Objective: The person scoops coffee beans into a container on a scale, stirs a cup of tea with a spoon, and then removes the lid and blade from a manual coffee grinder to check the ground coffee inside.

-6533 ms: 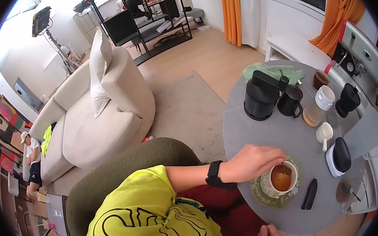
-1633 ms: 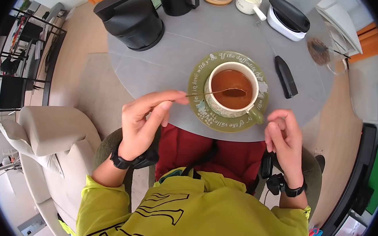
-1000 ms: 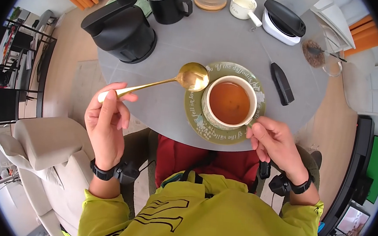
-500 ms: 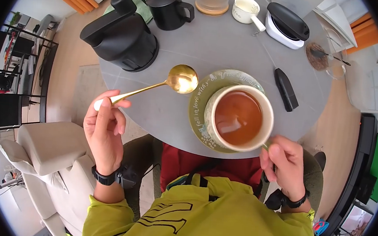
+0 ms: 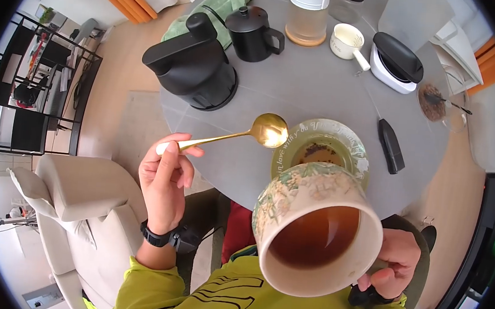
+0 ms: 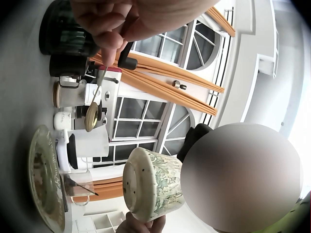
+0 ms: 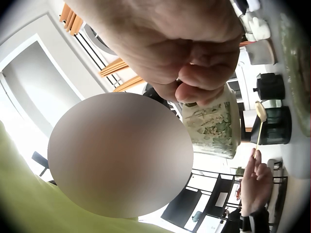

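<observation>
My left hand [image 5: 163, 185] pinches the handle of a gold spoon [image 5: 269, 130], its bowl held level over the table's near side. My right hand [image 5: 394, 265] grips the handle of a flower-patterned teacup [image 5: 314, 194]. Brown tea [image 5: 316, 235] fills much of the cup, which is lifted off its saucer and tilted toward me. In the left wrist view, the cup [image 6: 167, 187] has its underside showing and its rim up at the person's head. The green saucer [image 5: 361, 155], with lettering round its rim, lies on the table with dark specks and brown liquid in its middle.
On the round grey table [image 5: 258, 91] stand a black kettle [image 5: 191, 63], a black lidded pot [image 5: 250, 33], a glass jar [image 5: 306, 20], a small white measuring cup [image 5: 346, 41] and a black-and-white device [image 5: 395, 63]. A black handheld tool [image 5: 390, 146] lies right of the saucer.
The left hand has lifted the spoon out of the tea and moved it left. The right hand has taken the cup's handle, raised the cup off the saucer and tipped it toward the person.
</observation>
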The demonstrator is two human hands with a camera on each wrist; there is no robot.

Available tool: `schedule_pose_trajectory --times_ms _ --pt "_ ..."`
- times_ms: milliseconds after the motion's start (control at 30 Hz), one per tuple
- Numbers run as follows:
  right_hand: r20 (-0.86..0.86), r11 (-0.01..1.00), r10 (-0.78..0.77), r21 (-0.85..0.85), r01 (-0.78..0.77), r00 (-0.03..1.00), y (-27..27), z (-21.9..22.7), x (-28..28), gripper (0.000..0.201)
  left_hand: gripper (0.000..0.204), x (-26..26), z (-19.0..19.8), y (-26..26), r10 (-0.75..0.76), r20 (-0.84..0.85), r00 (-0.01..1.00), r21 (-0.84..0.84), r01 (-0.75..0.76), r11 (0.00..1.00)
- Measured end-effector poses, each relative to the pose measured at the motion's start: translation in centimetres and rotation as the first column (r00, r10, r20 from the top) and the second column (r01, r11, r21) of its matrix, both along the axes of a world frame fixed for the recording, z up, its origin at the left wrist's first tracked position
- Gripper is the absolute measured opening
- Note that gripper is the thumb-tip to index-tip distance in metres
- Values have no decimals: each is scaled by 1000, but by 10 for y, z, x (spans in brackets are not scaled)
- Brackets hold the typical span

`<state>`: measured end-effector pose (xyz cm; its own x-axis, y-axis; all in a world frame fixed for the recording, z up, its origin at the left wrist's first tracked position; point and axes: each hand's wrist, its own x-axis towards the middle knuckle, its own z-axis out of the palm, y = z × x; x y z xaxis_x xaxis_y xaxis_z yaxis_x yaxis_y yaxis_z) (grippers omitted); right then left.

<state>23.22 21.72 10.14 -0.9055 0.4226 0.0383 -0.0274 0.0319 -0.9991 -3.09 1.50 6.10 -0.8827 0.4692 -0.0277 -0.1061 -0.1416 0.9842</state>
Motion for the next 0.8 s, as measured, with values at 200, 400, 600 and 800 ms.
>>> schedule_pose_trajectory --times_ms 200,400,600,800 --pt "-47 994 40 104 -35 998 5 6 -1 37 24 -2 -3 -1 -8 -25 1000 -12 7 1000" --pt "-51 998 -17 57 20 999 2 -4 8 40 24 -1 -4 -1 -33 -32 999 18 33 999" --pt "1 990 -124 -72 124 992 -5 0 -1 41 23 1 -4 0 -67 -14 998 -1 67 998" --pt "137 943 -225 -220 251 965 -3 -19 -3 35 21 4 -10 6 -131 33 991 -36 132 991"
